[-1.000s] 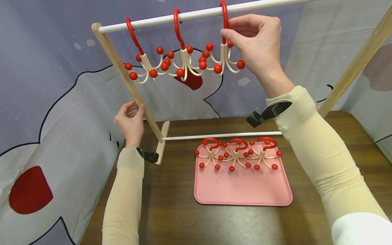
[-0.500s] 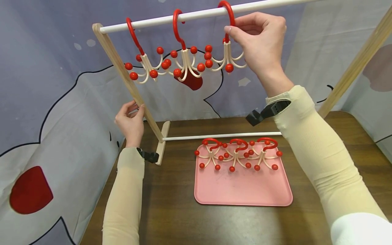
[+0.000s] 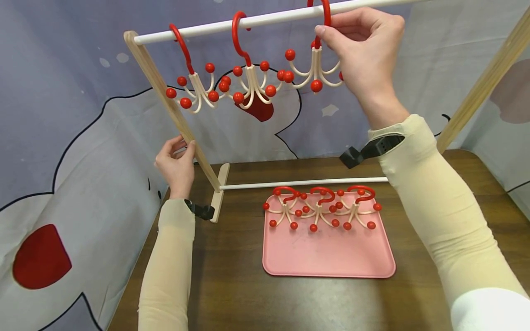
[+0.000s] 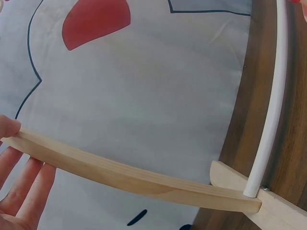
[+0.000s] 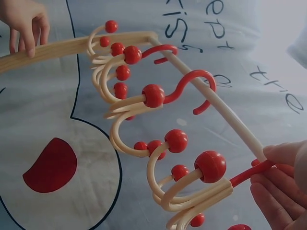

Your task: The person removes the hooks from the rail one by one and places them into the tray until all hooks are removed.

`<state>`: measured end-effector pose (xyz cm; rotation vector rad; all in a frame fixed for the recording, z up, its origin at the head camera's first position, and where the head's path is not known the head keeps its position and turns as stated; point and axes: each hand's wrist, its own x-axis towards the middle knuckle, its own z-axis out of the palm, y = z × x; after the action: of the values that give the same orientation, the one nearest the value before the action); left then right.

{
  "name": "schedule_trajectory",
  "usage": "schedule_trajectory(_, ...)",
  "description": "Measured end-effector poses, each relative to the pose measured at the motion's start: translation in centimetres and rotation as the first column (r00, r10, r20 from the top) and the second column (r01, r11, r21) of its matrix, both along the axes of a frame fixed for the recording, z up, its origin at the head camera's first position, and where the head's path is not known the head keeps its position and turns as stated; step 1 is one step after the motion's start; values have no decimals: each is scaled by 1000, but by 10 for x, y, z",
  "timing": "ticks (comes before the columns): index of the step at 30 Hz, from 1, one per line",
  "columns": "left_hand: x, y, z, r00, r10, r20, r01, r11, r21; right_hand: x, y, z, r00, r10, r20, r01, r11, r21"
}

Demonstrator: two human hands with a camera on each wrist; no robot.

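Observation:
My right hand (image 3: pixel 368 57) pinches the red hook of a multi-arm hanger (image 3: pixel 316 64) between thumb and fingers. That hook loops over the white top rod (image 3: pixel 275 19) of a rack. Cream arms tipped with red balls curve out from the hanger's stem. To its left, a middle hanger (image 3: pixel 250 78) and a left hanger (image 3: pixel 196 87) of the same kind hang from the rod. My left hand (image 3: pixel 178 165) holds the rack's left wooden post (image 3: pixel 159 85). In the left wrist view, thumb and fingers lie on opposite sides of this post (image 4: pixel 134 179).
On the wooden table (image 3: pixel 232 276), a pink tray (image 3: pixel 327 257) bears three more such hangers (image 3: pixel 319 211) side by side along its far half. A white lower rod (image 3: pixel 298 184) runs behind the tray. The rack's right post (image 3: pixel 484 82) slants behind my right sleeve.
My right hand has moved right and slightly up in view, sliding the pinched hanger along the rod away from the middle one. The left hand stays on the post.

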<state>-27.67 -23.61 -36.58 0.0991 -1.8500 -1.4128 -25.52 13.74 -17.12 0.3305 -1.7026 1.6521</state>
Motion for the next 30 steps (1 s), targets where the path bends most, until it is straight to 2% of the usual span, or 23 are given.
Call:
schedule_trajectory(6,0,-1,1,1000,-7,12,7,1000,5,13,2,4,998,4,-70,-5,1000,-13)
schedule_trajectory(15,0,-1,1,1000,-18,12,18,1000,13,22,9,8,996,35,-85,-41,996,-75)
schedule_trajectory(30,3,-2,1,1000,0,11,0,1000,-4,39,20,-4,996,-86,-33,87,996,37)
